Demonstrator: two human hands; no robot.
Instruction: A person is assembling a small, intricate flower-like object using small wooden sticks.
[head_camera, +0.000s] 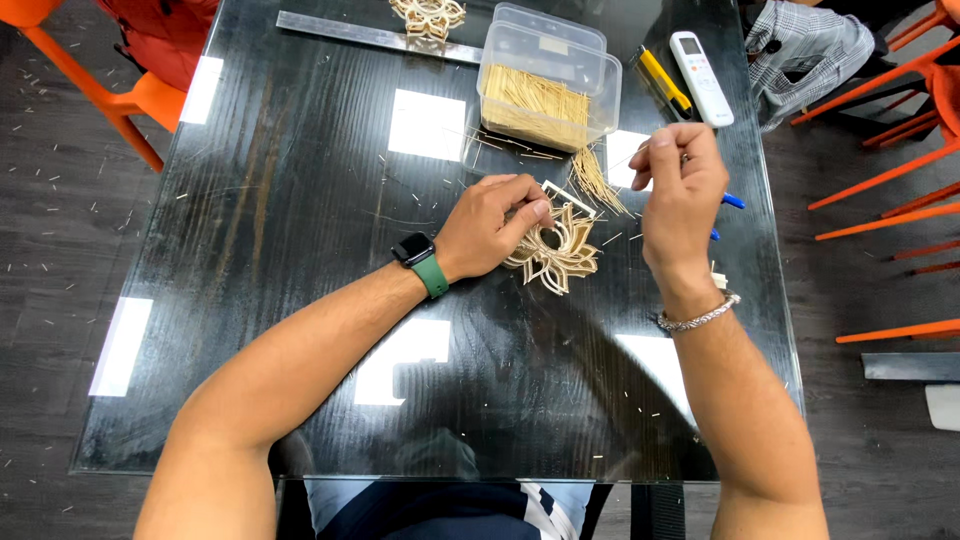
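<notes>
The left hand (492, 222) rests on a flower (558, 255) built of thin wooden sticks, fingers curled and pressing down on its upper left part, pinning it flat near the middle of the bench (300, 200), toward the right edge. The right hand (680, 190) is raised just right of the flower, fingers pinched together; a very thin stick (632, 152) seems to be held between them, though it is too fine to be sure.

A loose bundle of sticks (600, 178) lies fanned out just beyond the flower, beside a clear tub (548, 80) full of more sticks near the far edge. A yellow knife (664, 82) and a white remote (700, 64) lie right of the tub, a metal ruler (370, 35) runs along the far edge, and a second flower (428, 15) sits on it.

By the look of it, the step in hand is adding one more stick to the flower. The next move would call for bringing the stick down to the open spot by the left fingertips, while that hand holds the piece steady.
</notes>
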